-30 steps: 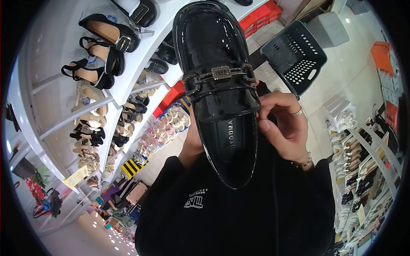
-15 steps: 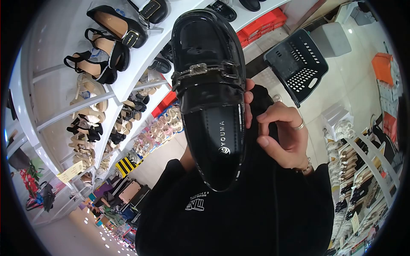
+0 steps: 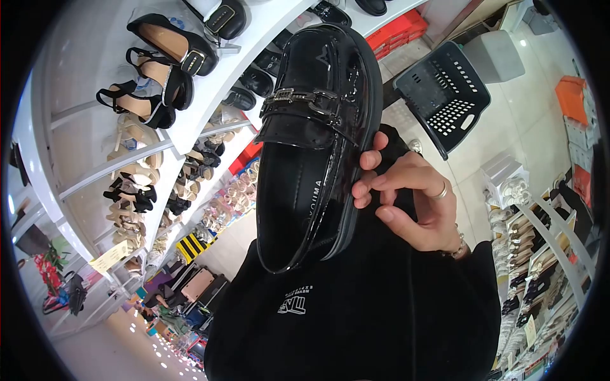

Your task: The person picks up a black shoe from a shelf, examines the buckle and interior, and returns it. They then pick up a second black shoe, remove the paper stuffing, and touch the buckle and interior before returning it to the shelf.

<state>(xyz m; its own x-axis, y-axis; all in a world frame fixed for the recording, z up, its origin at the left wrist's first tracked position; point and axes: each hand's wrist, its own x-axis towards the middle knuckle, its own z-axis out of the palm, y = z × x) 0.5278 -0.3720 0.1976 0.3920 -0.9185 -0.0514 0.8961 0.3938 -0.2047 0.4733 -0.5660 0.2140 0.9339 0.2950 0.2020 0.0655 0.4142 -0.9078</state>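
A glossy black patent loafer (image 3: 305, 127) with a silver buckle strap fills the middle of the view, toe up and tilted. Lettering shows on its dark insole. My left hand (image 3: 369, 159) grips the loafer from underneath; only its fingertips show, curled round the right-hand edge of the sole, while the palm is hidden behind the shoe. Beside it, my right hand (image 3: 424, 204) wears a ring and a bracelet. Its fingers are bent, with a gap between thumb and forefinger and nothing in them. The forefinger tip is right at the left fingertips.
White shelves (image 3: 210, 105) on the left carry black heeled shoes (image 3: 175, 47) and many beige ones. A black basket (image 3: 448, 95) stands on the floor near a grey bin (image 3: 495, 57). Red boxes (image 3: 397, 35) sit under the shelf. Another shoe rack (image 3: 530, 254) is at right.
The loafer has turned onto its side, showing more of its right-hand outer side and sole edge. More left fingertips show. My right hand has shifted slightly left, closer to them.
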